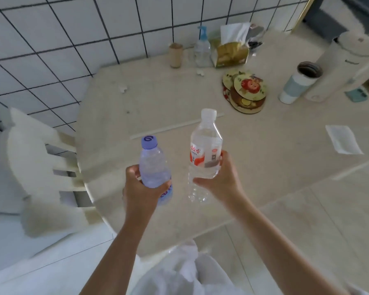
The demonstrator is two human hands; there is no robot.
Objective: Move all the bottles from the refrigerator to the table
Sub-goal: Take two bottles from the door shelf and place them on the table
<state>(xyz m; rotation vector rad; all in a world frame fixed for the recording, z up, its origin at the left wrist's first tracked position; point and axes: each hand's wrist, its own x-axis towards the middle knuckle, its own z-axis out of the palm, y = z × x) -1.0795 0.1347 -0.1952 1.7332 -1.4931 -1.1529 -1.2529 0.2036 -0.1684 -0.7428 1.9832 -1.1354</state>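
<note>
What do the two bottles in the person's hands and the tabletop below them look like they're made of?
Purple-capped bottle: thin clear plastic, tinted lilac, with dimpled walls. Red-labelled bottle: clear glossy plastic with a ribbed lower body and a white cap. Table: pale beige, faintly mottled and smooth, possibly stone or laminate; the picture leaves that open.

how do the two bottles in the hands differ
The purple bottle in the left hand has a purple cap and a purple-tinted body; the clear bottle in the right hand has a white cap and a red and white label. The clear bottle looks taller and slimmer than the purple bottle. Both are capped plastic bottles held roughly upright above the table.
</note>
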